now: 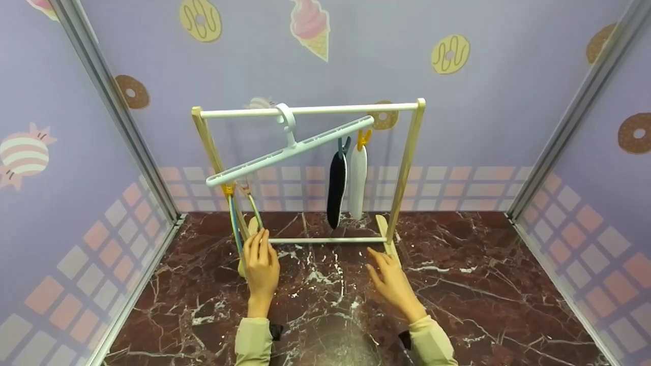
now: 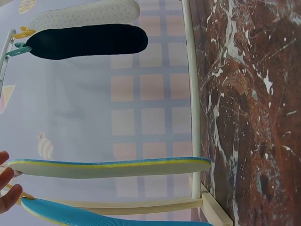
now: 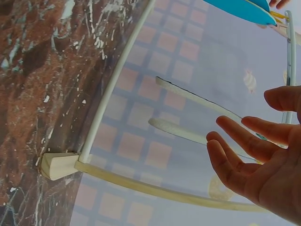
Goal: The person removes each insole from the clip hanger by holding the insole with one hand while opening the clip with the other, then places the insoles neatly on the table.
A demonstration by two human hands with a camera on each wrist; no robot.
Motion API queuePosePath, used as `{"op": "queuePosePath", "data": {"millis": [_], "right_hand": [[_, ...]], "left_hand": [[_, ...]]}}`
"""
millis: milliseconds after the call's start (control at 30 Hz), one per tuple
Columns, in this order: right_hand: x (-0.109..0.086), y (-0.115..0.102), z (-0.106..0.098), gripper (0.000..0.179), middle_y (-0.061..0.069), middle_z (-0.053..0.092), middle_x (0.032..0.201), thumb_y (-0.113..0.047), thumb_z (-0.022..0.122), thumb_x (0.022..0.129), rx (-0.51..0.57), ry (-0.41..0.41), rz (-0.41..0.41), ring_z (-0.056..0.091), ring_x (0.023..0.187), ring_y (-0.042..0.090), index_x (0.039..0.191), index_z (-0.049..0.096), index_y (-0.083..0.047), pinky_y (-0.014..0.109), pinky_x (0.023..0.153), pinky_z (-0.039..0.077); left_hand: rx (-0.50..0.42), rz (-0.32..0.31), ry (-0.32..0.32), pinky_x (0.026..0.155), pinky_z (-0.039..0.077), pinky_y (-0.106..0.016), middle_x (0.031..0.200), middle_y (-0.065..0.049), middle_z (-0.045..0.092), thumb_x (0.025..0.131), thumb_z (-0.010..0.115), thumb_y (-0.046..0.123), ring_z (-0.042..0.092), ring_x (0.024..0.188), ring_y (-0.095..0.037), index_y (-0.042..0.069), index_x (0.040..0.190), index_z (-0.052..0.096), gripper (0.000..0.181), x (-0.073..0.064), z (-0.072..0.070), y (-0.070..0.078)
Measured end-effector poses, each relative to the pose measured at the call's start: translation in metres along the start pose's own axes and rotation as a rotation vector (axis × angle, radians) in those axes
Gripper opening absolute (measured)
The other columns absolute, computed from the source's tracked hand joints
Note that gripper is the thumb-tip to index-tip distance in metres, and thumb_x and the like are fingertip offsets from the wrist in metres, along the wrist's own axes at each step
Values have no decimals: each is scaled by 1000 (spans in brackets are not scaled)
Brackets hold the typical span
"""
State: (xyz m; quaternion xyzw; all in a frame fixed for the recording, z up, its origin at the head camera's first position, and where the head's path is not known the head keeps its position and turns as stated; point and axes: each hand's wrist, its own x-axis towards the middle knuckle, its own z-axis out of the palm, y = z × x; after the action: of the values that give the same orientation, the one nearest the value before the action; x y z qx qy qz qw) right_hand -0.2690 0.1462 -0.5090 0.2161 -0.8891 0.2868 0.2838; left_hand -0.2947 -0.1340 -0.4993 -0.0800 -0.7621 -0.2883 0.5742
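A white hanger (image 1: pixel 254 165) hooks over the rack's top bar (image 1: pixel 351 108), tilted with its left end low. From the right half hang a black insole (image 1: pixel 335 193) on a teal clothespin (image 1: pixel 344 147) and a white insole (image 1: pixel 359 183) on a yellow clothespin (image 1: pixel 363 140). Two blue insoles with yellow edges, one nearer (image 2: pixel 94 216) and one farther (image 2: pixel 113 168), hang from clothespins at the low end. My left hand (image 1: pixel 262 264) is raised beside them, overlapping their lower part in the head view, fingers extended. Palm empty, my right hand (image 3: pixel 263 160) hovers before the rack's right side, fingers loosely spread.
The rack's wooden side posts (image 1: pixel 405 173) stand on wooden feet (image 1: pixel 389 249), joined by a low white bar (image 1: pixel 325 240). Beneath is a dark red marbled tabletop (image 1: pixel 468 305). Purple printed walls (image 1: pixel 498 101) enclose the back and both sides.
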Motion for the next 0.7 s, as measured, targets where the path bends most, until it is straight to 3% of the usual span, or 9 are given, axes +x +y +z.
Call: {"op": "queuePosePath", "data": {"millis": [167,467,700], "right_hand": [[3,-1,-2,34,10,62,103,-14,59,84,-1,6,2,53,88,21,117,56,-5,32,71,49],[7,-3,-3,33,11,62,105,-12,59,84,27,10,-29,54,97,25,116,56,-7,37,83,46],[12,-5,-4,29,11,63,103,-10,58,84,61,26,-61,56,97,24,113,58,-5,35,84,46]], "left_hand": [[6,-10,-7,92,39,-39,108,-21,60,75,57,-9,49,104,-34,-7,106,60,31,2,-2,-1],[25,2,-30,94,38,-41,109,-20,59,80,53,-4,50,105,-36,-5,108,59,29,4,-2,0],[35,27,-7,93,38,-41,108,-19,60,79,54,-3,49,105,-34,-5,107,60,28,7,-2,0]]}}
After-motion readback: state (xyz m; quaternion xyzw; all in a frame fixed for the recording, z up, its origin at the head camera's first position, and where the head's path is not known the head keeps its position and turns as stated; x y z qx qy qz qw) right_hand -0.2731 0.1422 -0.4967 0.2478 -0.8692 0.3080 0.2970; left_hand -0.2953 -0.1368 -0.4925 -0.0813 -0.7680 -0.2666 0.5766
